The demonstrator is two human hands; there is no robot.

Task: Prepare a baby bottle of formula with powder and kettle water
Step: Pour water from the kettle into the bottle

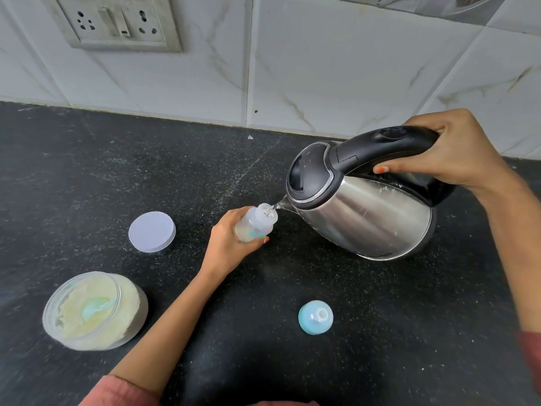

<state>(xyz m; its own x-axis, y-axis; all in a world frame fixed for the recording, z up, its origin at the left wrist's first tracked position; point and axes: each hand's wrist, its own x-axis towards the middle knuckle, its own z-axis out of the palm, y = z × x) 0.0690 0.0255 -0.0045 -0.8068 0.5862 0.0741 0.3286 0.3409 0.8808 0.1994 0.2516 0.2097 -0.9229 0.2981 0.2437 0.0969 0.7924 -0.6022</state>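
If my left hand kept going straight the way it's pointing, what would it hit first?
Probably the kettle: the left hand, gripping the bottle, points at its spout, just beyond the bottle's mouth.

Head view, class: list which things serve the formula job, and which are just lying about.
For the job: kettle, bottle, powder jar, scoop, jar lid, teat cap.
Lying about: wall socket, small white scrap.
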